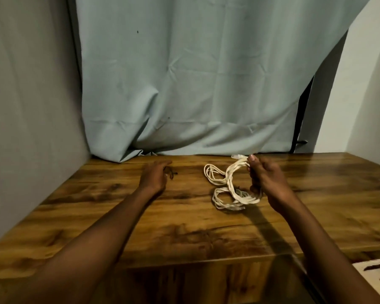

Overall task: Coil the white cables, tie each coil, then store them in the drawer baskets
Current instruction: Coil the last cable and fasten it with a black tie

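- A person's right hand (267,181) gripped a bundle of white cable (233,185) above a wooden table (119,216), fingers curled round several strands gathered together.
- The cable's clear plug end (237,156) poked out just past the thumb (253,160), towards the back of the table.
- From the grip, the strands dropped in uneven loops: one loop (214,175) lay to the left on the tabletop, and a second, tighter tangle (227,199) rested nearer the person, just beside the heel of the hand.
- The left hand (155,177) reached forward over the table, well apart from the cable, its fingertips on a small dark tie (171,174); whether it pinched the tie or merely touched it could not be made out.
- A pale blue-grey curtain (195,84) hung behind the table, its hem touching the back edge.
- At lower right, the corner of a light perforated basket (377,272) showed beside the table.
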